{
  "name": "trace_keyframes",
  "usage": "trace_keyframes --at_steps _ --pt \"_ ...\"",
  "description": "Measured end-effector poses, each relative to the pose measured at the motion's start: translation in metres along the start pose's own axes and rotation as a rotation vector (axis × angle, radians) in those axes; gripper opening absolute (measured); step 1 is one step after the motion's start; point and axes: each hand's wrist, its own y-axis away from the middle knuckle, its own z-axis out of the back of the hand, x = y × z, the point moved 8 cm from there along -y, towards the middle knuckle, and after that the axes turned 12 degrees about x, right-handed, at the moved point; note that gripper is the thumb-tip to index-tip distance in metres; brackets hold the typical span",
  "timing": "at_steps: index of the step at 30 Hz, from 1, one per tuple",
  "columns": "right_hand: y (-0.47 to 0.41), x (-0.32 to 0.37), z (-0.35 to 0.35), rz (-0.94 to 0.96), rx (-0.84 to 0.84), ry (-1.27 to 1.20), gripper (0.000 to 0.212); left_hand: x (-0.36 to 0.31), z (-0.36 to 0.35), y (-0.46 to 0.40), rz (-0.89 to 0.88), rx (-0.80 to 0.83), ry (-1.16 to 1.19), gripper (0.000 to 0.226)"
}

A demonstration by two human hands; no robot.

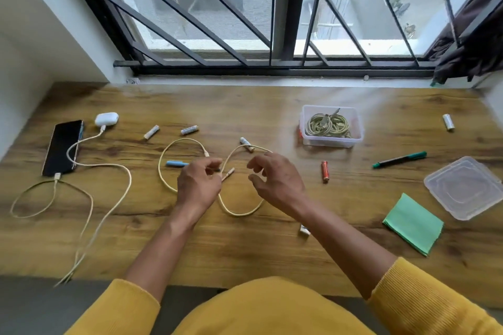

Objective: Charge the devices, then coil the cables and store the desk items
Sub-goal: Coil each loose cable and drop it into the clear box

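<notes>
Near edge: yellow sleeves (pixel 130 304) coming in from the bottom, both forearms reaching over the wooden desk (pixel 245 253). A small battery (pixel 304 230) is lying just beside the right forearm, near side.

Mid desk: left hand (pixel 198 187) is curling its fingers and looks to be pinching the loose cream cable (pixel 239 212) near one connector end; the exact contact is partly hidden by the knuckles. Right hand (pixel 275 179) is hovering half open, fingers bent like a claw, gripping nothing, just above the cable's right loop. The cable is sprawling in two open loops between and beyond the hands, not coiled yet. A blue pen cap (pixel 175 163) is sitting just left of the left hand, an orange battery (pixel 324 171) right of the right hand.

Right side: green sticky pad (pixel 413 223), clear lid (pixel 462 187) off its box, green marker (pixel 400 159).

Left side: phone (pixel 62 147) and white earbud case (pixel 106 119) are both sitting plugged in, their cables (pixel 103 198) trailing off the near edge.

Far: white batteries (pixel 189 130) scattered, one more far right; clear box (pixel 332 128) already holding a coiled cable.

Risks, my judgement: the cable is running over or right beside a battery at its far loop, so pulling it in to coil could drag or roll batteries off toward the edge. Loops could twist into a figure-eight tangle if wound from one hand only. A wide left sweep could snag the charging leads and unplug the phone.
</notes>
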Motion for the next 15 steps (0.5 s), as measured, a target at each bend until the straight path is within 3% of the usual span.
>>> trace_keyframes --at_steps 11,15 --pt "-0.026 0.009 -0.052 -0.174 0.226 0.152 0.019 0.027 -0.004 0.011 0.133 0.073 -0.136 0.019" --pt "-0.025 0.019 -0.065 -0.207 0.220 0.164 0.021 0.024 -0.009 0.012 0.105 0.086 -0.164 0.024"
